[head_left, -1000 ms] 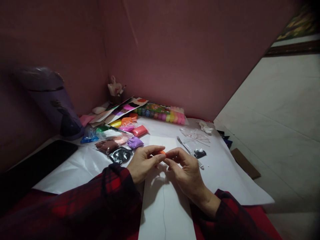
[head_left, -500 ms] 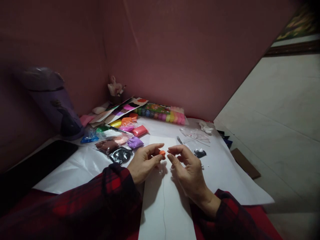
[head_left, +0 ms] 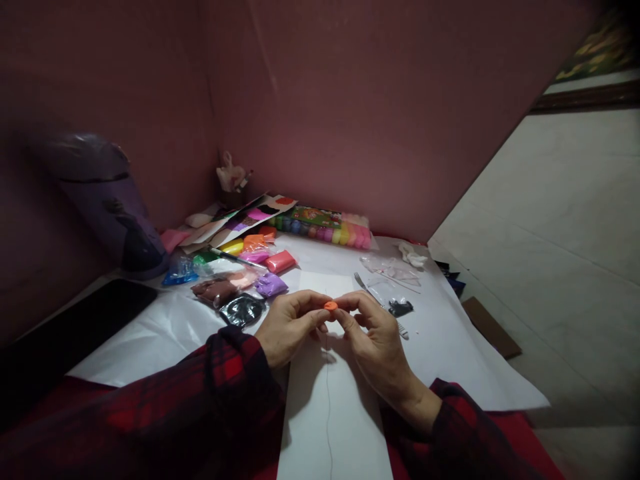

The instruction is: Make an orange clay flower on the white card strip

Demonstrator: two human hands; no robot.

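A small flattened lump of orange modelling clay (head_left: 331, 306) is pinched between the fingertips of both hands. My left hand (head_left: 293, 327) grips its left side with thumb and forefinger. On the opposite side, my right hand (head_left: 376, 339) presses it the same way. Both hands hover above a long white card strip (head_left: 333, 413) with a thin line running down its length. Just right of my right hand lies a fork (head_left: 367, 288), its handle partly hidden behind the fingers. Purple clay (head_left: 271, 285) in a clear bag lies beyond my left hand.
Bagged clays, among them black (head_left: 242, 310), brown (head_left: 214, 291) and red (head_left: 281, 261), lie to the left. A multicoloured clay pack (head_left: 320, 227) is by the wall. At far left stand a purple container (head_left: 135, 220) and a dark flat object (head_left: 100, 317). Plastic scraps (head_left: 393, 270) are on the right.
My right hand has come in to the left, and its fingertips have closed on the orange clay. The clay has shifted slightly right and looks flatter from this angle.
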